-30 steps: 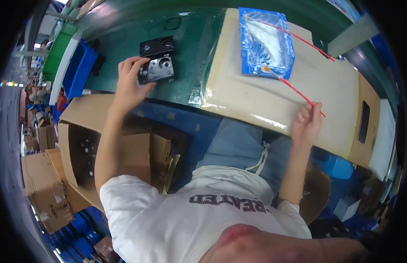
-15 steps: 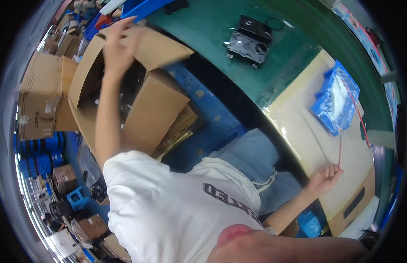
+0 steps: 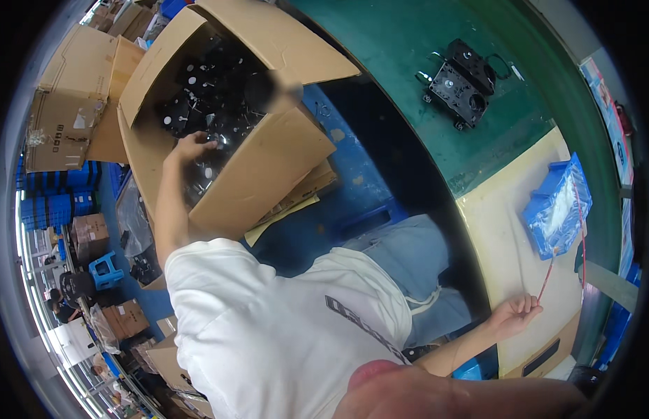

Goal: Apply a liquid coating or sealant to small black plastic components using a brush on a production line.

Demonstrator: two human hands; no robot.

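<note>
My left hand (image 3: 193, 148) reaches into a large open cardboard box (image 3: 261, 178), fingers loosely bent and apart, over a heap of black parts (image 3: 209, 91). Whether its fingertips touch a part cannot be made out. On the right, my right hand (image 3: 514, 316) is closed around the lower end of a thin red rod (image 3: 546, 279), above the pale worktop. The rod's far end meets the edge of a blue plastic bin (image 3: 558, 209) lined with clear film and white material.
A black housing-like device (image 3: 462, 84) lies on the green bench top (image 3: 380, 42). More cardboard boxes (image 3: 69, 101) stand at the far left. A blue stool (image 3: 106, 270) and blue crates (image 3: 59, 199) are on the left floor. Folded cardboard (image 3: 293, 199) leans by the box.
My left hand has come down from above the box's far flap into the box. My right hand stays on the red rod. The whole view has shifted somewhat.
</note>
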